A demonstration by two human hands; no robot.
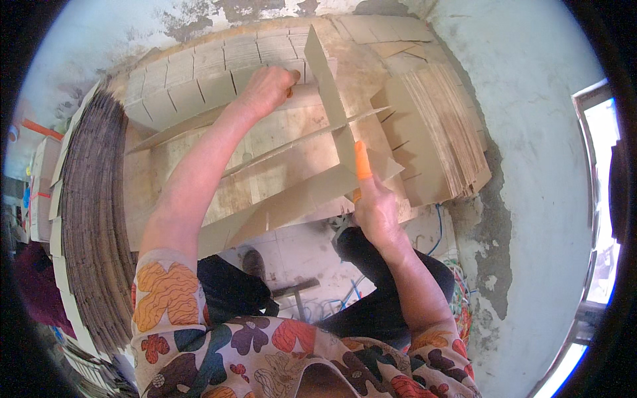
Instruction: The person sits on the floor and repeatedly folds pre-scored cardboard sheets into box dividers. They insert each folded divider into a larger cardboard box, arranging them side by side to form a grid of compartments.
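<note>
Hands are set well apart: the left hand is curled in loosely near the far edge of the counter, its fingertips turned away, so I cannot tell whether it pinches anything; the right hand, nearer the front edge, pinches the near end of an upright strip of cardboard, its forefinger in an orange cover pointing away from the body. That strip stands on edge and runs from the front of the counter toward its far edge. A middle strip crosses it partway along, and a near strip slants along the front edge, meeting it close to the right hand. Another strip lies toward the left, partly behind the left forearm. Along the far edge, to the left, sits a row of slotted cardboard packed close together. By the right edge leans a thick stack of cardboard, with flat pieces at the far right corner. Past the left edge rises a tall pile with dark, ragged layers. Below the front edge, dark trousers and a shoe show, with tangled cords on the floor to the right.
</note>
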